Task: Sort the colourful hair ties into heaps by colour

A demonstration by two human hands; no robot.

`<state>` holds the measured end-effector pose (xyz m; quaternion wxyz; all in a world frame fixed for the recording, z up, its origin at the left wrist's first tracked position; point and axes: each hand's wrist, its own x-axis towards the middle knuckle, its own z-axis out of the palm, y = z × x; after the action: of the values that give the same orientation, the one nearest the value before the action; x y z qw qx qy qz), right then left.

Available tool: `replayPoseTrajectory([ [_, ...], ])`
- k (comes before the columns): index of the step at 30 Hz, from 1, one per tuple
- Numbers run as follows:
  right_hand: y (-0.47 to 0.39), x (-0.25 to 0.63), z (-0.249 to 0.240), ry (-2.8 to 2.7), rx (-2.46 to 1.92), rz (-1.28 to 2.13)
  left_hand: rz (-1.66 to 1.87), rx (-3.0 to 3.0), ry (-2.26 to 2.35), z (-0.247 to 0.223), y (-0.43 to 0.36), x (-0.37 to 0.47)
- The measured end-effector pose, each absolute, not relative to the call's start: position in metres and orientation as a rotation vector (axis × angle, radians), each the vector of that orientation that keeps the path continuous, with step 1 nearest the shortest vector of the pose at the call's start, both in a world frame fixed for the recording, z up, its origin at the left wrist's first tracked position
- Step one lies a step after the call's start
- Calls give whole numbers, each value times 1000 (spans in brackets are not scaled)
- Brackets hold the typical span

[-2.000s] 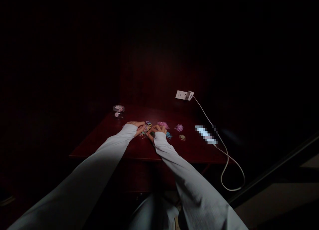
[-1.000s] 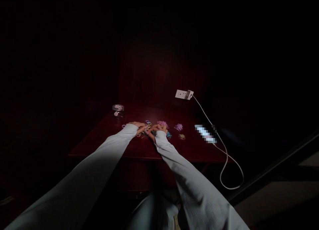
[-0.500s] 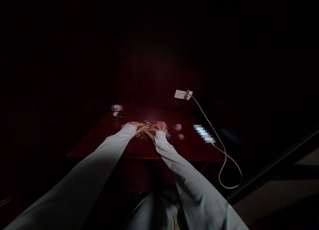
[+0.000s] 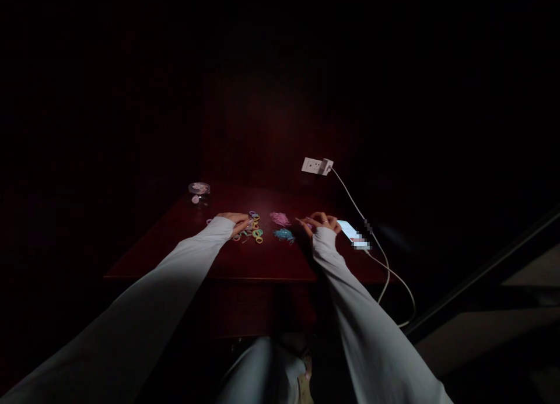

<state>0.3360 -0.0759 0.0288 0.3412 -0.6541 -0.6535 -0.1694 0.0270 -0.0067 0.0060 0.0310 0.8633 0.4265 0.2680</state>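
Observation:
On the dark red table (image 4: 262, 264), small coloured elastic hair bands (image 4: 257, 235) lie in a loose mixed heap of yellow, green and lilac. My left hand (image 4: 234, 220) reaches over the left side of that heap, its fingers bunched together; what they hold, if anything, is too small to name. To its right are a pile of thin pink bands (image 4: 280, 218) and a pile of blue bands (image 4: 284, 235). Over the purple pile, now mostly covered, hovers my right hand (image 4: 322, 222). Thumb and fingertips are pinched towards the left, on something too tiny to make out.
A clear round jar (image 4: 199, 189) with pinkish contents stands at the table's back left. A lit phone (image 4: 350, 232) lies right of my right hand. Its white cable (image 4: 350, 191) runs from the wall socket (image 4: 311, 165) and hangs past the table's right edge.
My right hand has moved right, away from my left hand and the mixed heap, to the purple pile. The blue and pink piles are now uncovered. My left hand stays by the mixed heap.

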Motion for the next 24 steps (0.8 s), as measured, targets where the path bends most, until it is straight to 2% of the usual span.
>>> replayPoseTrajectory([
  [6, -101, 402, 20, -1646, -1925, -527, 876, 2662, 1230, 6, -10, 26],
  [13, -109, 399, 12, -1808, -1879, -567, 885, 2647, 1212, 6, -13, 24],
  [18, -103, 356, 13, -1780, -1759, -482, 899, 2676, 1235, 8, -15, 25],
  [24, -89, 243, 7, -1847, -1559, -286, 905, 2674, 1226, 7, -12, 27],
])
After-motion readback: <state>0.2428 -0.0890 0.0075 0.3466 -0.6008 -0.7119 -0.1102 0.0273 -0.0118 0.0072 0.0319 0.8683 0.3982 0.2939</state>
